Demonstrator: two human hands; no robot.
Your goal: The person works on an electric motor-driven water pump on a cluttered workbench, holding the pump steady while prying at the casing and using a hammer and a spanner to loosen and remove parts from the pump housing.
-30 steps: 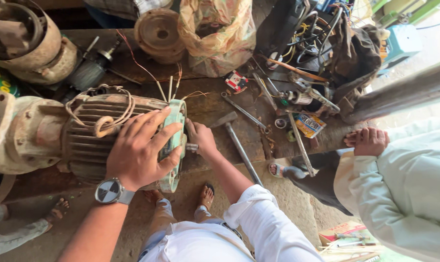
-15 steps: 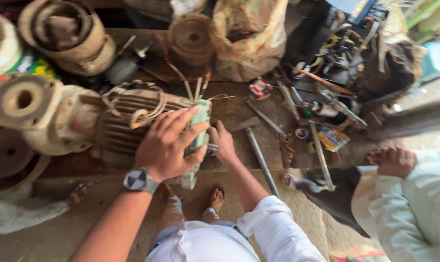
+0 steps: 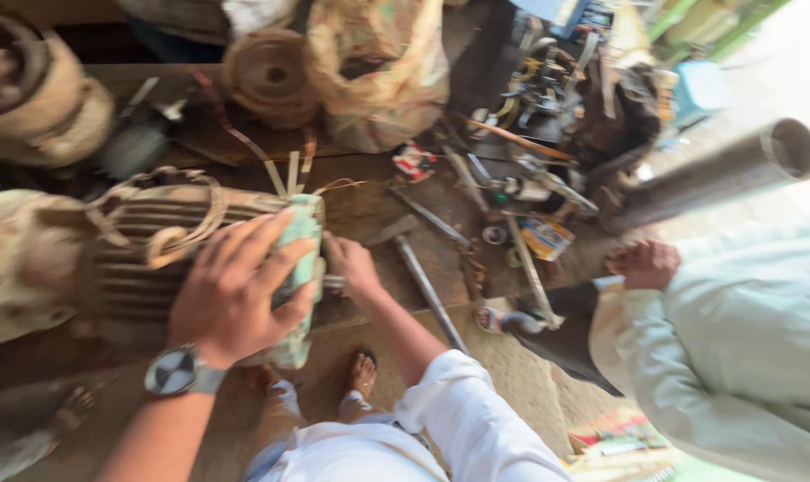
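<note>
Electric motor (image 3: 155, 259), ribbed and dust-coloured, lying on its side on the wooden worktop (image 3: 378, 201), its pale green end cover (image 3: 302, 277) facing the person.

Head view, present moment. The left hand (image 3: 235, 290), with a wristwatch (image 3: 177, 370) on its wrist, lies spread over the end cover, fingers splayed across the green rim and onto the ribbed housing, pressing rather than clenching. The right hand (image 3: 351, 268) is closed at the middle of the cover, where a short shaft stub shows just beside it; whether it grips the stub or a small tool cannot be told through the blur. Loose wire loops (image 3: 168, 236) rest on top of the housing. A hammer (image 3: 423, 277) lies on the worktop just right of the right hand, untouched; farther right are scattered hand tools (image 3: 512, 196), a crumpled plastic bag (image 3: 378, 71) and a coil of wire (image 3: 267, 76). A second person in a pale shirt (image 3: 735, 348) stands at the right edge, one hand (image 3: 646, 263) resting apart from the motor, beside a metal pipe (image 3: 718, 174).

Head view, compared with the two earlier moments. Both hands keep the same placement on the cover; only the camera has swung. The hold appears steady, so work on the end cover seems to be continuing, not finished.
</note>
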